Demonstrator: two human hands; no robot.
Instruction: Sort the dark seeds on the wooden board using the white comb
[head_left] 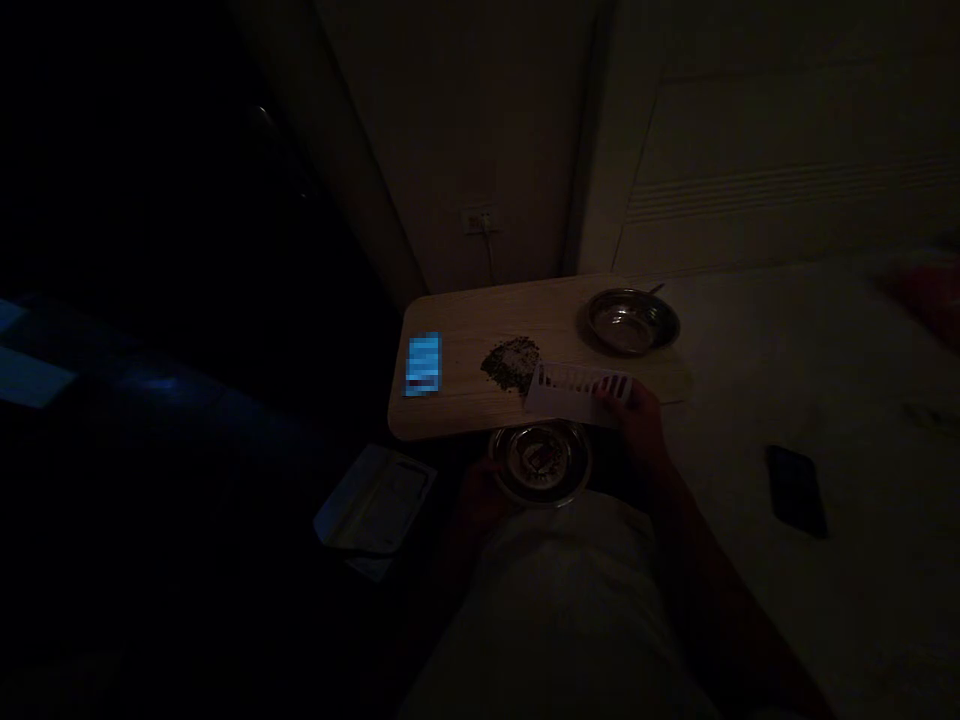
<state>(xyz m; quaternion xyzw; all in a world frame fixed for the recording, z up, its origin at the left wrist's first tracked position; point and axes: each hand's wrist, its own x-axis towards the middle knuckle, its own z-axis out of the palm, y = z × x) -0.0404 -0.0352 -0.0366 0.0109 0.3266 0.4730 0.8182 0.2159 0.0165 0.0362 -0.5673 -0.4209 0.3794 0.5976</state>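
The room is very dark. My right hand (642, 412) grips the right end of a flat white piece with a row of slots (566, 402), held low over the small wooden table (457, 410) near its front edge. The left end of this piece meets a pile of small dark and pale bits (510, 362), too dim to name. Below the table's front edge, my left hand (481, 496) is closed on the left rim of a round metal bowl (579, 472). Some dark bits seem to lie inside that bowl. The fingers of my left hand are mostly in shadow.
Another metal bowl (673, 328) stands at the table's back right, a thin handle behind it. A lit screen (423, 362) lies on the left end. A dark phone (796, 490) rests on the pale surface at right. An opened pale box (375, 505) sits lower left; a wall socket (478, 220) is behind.
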